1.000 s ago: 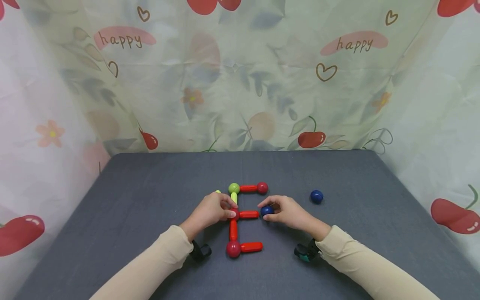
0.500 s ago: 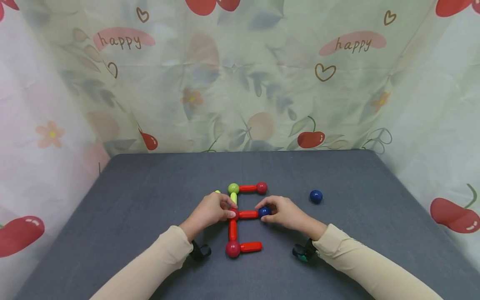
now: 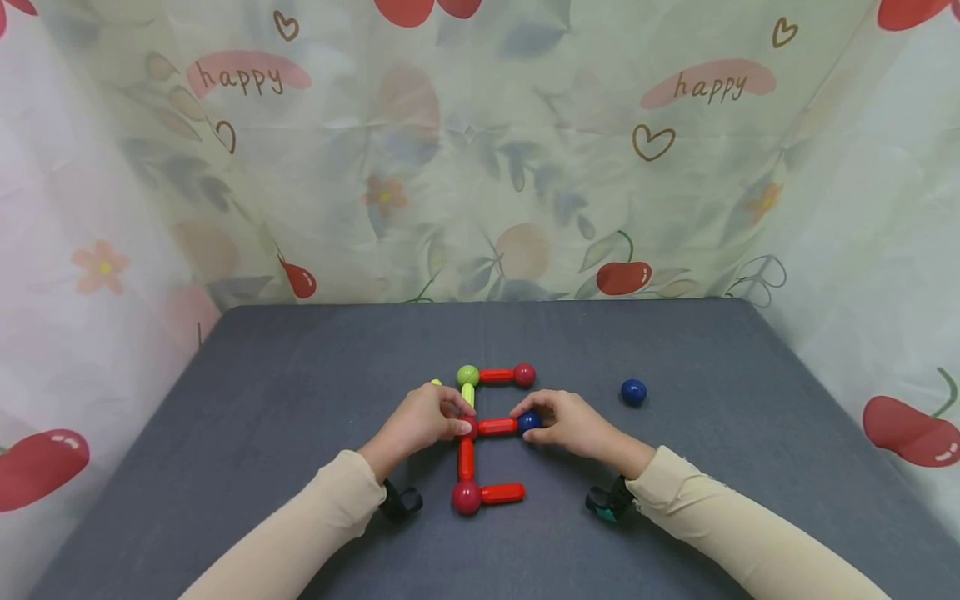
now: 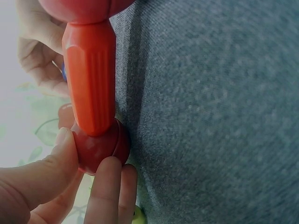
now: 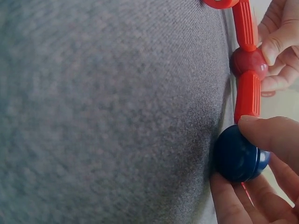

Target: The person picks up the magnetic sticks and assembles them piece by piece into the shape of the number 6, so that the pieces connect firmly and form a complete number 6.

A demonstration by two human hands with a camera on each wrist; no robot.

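An E-shaped figure of balls and rods lies on the dark table. My left hand (image 3: 426,422) pinches its middle red ball (image 4: 100,147) between thumb and fingers. From that ball a red rod (image 3: 498,427) runs right to a blue ball (image 5: 239,153), which my right hand (image 3: 572,423) grips at the rod's end. Above, a yellow-green rod (image 3: 468,395) leads to a green ball (image 3: 468,376), then a red rod (image 3: 496,376) and a red ball (image 3: 525,374). Below, another red rod (image 3: 467,460) joins a red ball (image 3: 467,497) with a red rod (image 3: 503,493) pointing right.
A second blue ball (image 3: 633,392) lies to the right, apart from the figure. A yellow-green piece (image 3: 437,382) shows partly behind my left hand. The dark grey table (image 3: 300,358) ends at a patterned curtain (image 3: 480,167) on the back and sides.
My right hand has moved slightly left, bringing the blue ball from a small gap up against the end of the middle red rod. The left hand has stayed on the middle red ball.
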